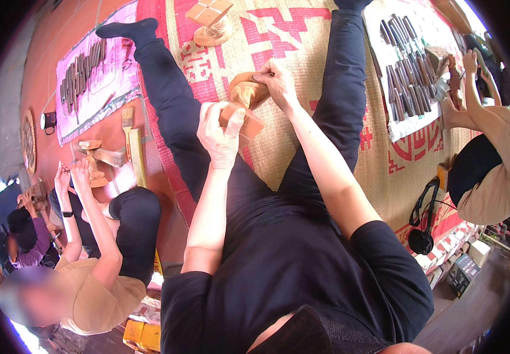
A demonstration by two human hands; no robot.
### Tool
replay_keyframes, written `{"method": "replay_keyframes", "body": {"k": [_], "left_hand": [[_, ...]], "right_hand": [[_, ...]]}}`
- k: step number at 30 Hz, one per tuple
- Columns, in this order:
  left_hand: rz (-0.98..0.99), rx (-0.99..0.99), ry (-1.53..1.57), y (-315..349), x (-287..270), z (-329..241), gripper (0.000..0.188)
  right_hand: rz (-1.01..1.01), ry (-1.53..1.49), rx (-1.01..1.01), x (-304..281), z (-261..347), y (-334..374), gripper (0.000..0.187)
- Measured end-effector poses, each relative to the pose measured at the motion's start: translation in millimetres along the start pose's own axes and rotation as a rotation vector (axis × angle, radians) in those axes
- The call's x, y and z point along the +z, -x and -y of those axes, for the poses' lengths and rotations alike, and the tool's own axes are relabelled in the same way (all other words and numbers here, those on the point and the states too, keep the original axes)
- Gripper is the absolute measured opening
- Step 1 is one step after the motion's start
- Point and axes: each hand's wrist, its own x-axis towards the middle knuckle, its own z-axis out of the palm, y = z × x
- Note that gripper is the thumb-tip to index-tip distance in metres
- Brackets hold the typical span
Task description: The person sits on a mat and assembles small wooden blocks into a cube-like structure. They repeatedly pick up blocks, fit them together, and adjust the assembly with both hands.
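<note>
Above the mat between my legs I hold a wooden carving (249, 94), with a twisted, rounded body and a square block at one end. My left hand (218, 134) is closed around the block end, its thumb lying along the block. At the rounded far end, my right hand (277, 85) has its fingers pinched together against the carving's edge. Whether a small thing sits between those fingers is hidden. A similar wooden carving (212, 35) stands on the mat beyond, near my left foot.
A patterned red and straw mat (379, 177) lies under me. Carving tools rest in rows on a pink cloth (84, 112) at left and a white cloth (394, 35) at right. Co-workers sit on both sides; the left one's hands (72, 171) are near another carving (97, 168). A brush (127, 121) lies between us.
</note>
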Motion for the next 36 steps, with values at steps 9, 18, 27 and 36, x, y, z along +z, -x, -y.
{"method": "replay_keyframes", "body": {"k": [9, 18, 27, 36], "left_hand": [[0.052, 0.026, -0.034, 8, -2, -4, 0.036], [0.123, 0.12, -0.069, 17, 4, -8, 0.042], [0.132, 0.105, -0.058, 15, 3, -4, 0.046], [0.118, 0.121, -0.063, 8, 8, -8, 0.047]], "right_hand": [[0.175, -0.026, -0.02, -7, 7, -5, 0.016], [-0.011, -0.132, 0.165, -25, -18, -18, 0.016], [0.01, -0.18, 0.099, -27, 14, -1, 0.015], [0.102, 0.443, -0.172, -14, 28, 2, 0.018]]}}
